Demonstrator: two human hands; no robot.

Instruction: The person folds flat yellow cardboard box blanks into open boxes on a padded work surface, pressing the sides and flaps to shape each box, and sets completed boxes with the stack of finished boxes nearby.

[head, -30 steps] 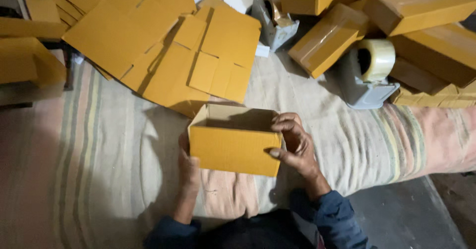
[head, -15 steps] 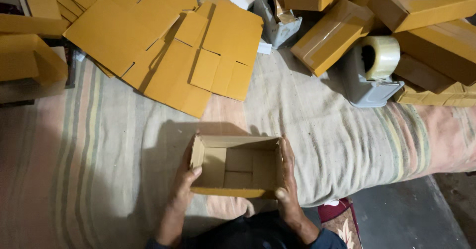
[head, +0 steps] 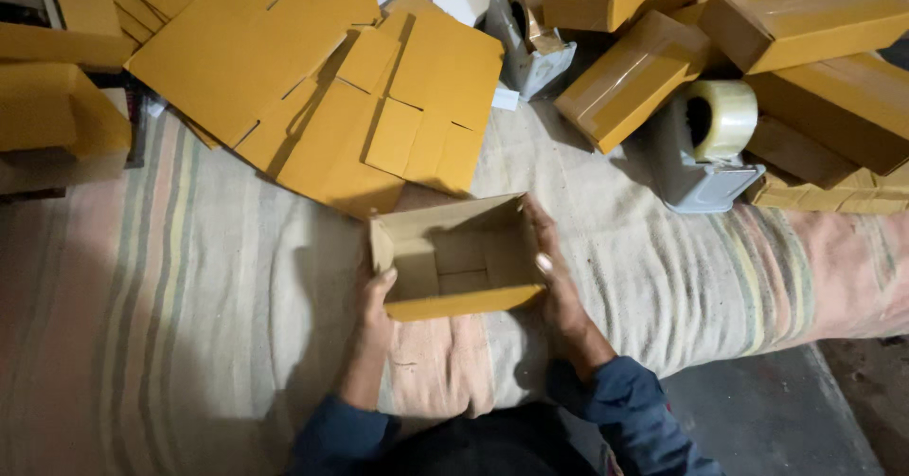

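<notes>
Looking down from the head camera, what do you see?

— Two hands hold a small open box [head: 454,258] on a striped cloth [head: 189,296]. The left hand [head: 374,310] grips the left wall, thumb hooked over the rim. The right hand [head: 554,277] lies flat along the right wall, fingers curled around it.

— So the box sits between the hands?

— Yes, right between them, open side up, with the folded bottom flaps showing inside. Both hands are closed on it.

— How should they hold it well?

— I think the hands should press evenly from both sides, so the walls stay square and the bottom flaps stay flat.

— What lies around?

— Flat box sheets [head: 379,107] lie just beyond the box. A grey tape holder [head: 705,144] with a clear roll stands to the right, near a pile of closed boxes [head: 805,50]. A second tape holder [head: 530,40] sits farther back; it may hold brown tape, but it is dim there.
</notes>
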